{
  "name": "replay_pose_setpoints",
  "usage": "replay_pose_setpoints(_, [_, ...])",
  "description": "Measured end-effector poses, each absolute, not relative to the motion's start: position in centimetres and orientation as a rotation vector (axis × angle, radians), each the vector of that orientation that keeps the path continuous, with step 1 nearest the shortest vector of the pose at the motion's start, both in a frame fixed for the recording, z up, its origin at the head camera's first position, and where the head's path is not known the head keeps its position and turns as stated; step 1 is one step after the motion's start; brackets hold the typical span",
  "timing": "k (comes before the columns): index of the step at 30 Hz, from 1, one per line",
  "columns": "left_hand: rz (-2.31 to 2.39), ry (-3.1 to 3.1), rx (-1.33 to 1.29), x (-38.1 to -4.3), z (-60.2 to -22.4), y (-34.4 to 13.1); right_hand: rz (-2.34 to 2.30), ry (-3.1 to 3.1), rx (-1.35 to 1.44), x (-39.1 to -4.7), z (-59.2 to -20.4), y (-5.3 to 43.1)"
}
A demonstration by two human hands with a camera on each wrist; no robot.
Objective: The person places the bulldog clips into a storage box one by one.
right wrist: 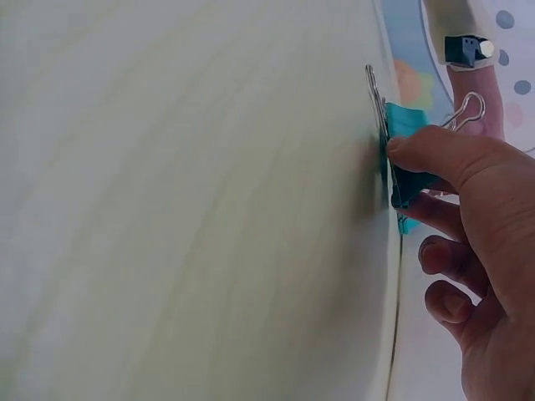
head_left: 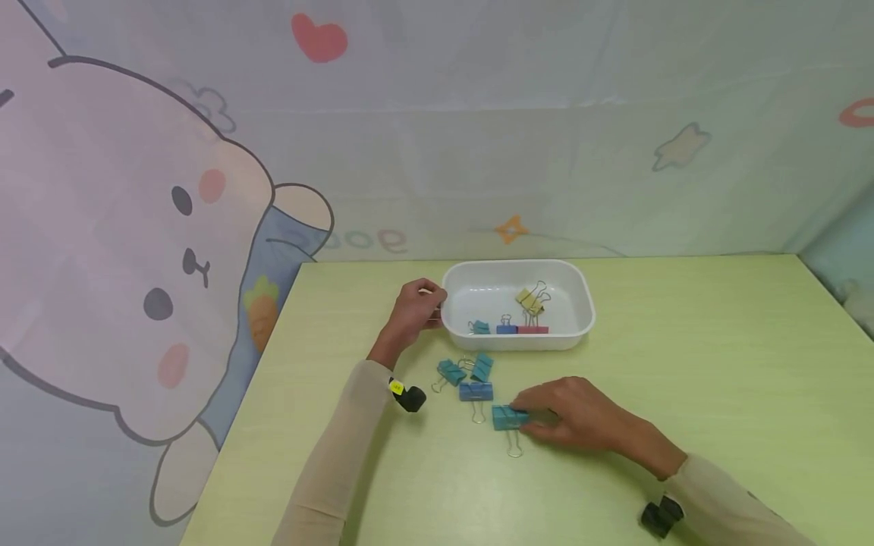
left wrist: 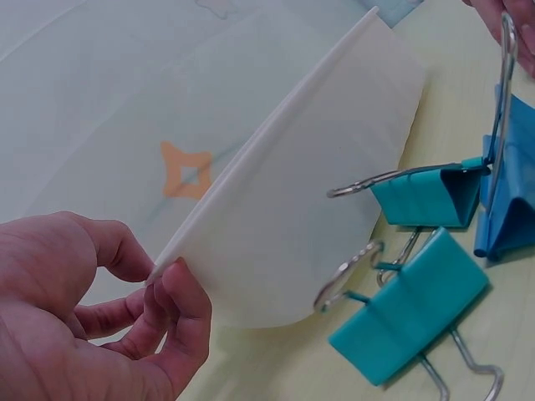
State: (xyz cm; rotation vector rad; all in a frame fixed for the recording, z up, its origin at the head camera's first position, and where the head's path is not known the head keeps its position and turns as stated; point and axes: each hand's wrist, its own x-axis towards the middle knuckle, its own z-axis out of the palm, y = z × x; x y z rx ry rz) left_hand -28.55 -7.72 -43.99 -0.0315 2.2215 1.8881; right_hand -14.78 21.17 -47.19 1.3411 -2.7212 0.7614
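One teal clip (head_left: 508,417) lies sideways, pinched by the right hand (head_left: 580,415); the left hand (head_left: 413,309) holds the white tray (head_left: 587,315) rim.

green table (head_left: 683,394) | on it: white tray (head_left: 583,318), four teal binder clips (head_left: 476,390), apparently

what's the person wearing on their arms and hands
Both arms are in snug beige long sleeves that end at the wrists. The left hand and right hand are bare: no gloves or rings show. Each wrist carries a small black camera unit; the left one bears a yellow sticker, the right one looks plain black.
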Motion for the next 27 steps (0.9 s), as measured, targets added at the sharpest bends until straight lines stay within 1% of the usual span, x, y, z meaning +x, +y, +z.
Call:
replay_pose_setpoints(6, [1.888,2.225,-0.041,-28.5,-44.0,-7.7,0.760,-2.674,1.399,-15.0,-46.6,21.0])
replay_pose_setpoints(16, [1.899,2.213,-0.058,-28.4,-43.9,-7.6,0.716,-2.547,1.449,-16.3,-44.3,20.8])
replay_pose_setpoints(27, [1.903,2.208,-0.047,-28.5,-43.9,-7.7,0.630,-2.348,1.408,-18.7,-39.3,20.5])
